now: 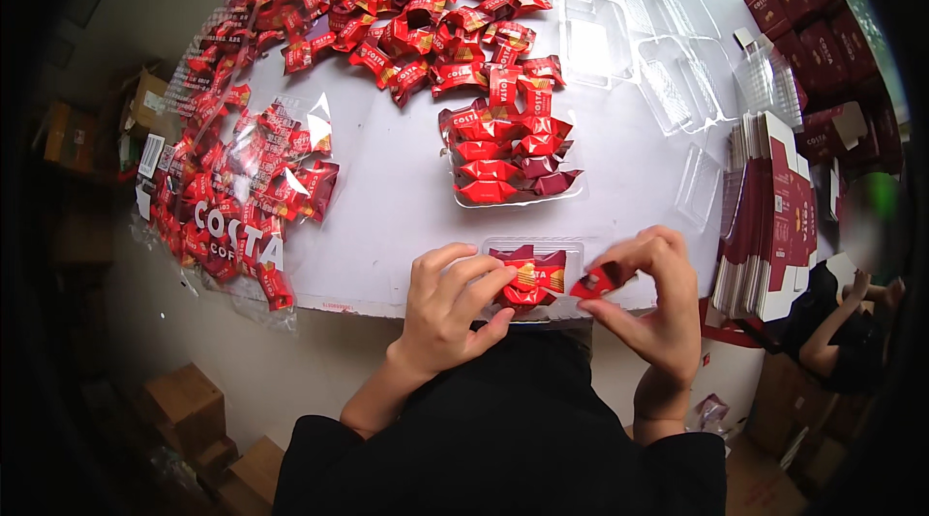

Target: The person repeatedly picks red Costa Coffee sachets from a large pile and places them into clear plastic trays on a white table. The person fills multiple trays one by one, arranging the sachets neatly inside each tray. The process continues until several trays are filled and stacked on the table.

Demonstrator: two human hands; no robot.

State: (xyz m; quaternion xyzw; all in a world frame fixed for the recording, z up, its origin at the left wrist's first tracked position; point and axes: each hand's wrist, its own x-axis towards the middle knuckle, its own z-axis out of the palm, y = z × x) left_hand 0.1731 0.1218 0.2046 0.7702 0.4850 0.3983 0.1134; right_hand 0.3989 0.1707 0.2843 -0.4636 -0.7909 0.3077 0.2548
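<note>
Pinching a red wrapped piece [597, 280] in the right grip [658, 298], just right of the near clear tray [575, 249] at the worktop [387, 182] edge. Touching packed pieces [550, 271] in that tray with the left grip [450, 301]; can't tell if pinching or only pressing. Have a filled clear tray [523, 203] just beyond, then a loose pile [460, 49] of red pieces. See a clear bag [247, 167] of the same at left, more clear trays [592, 40] far right, stacked cartons [766, 221] at right edge
</note>
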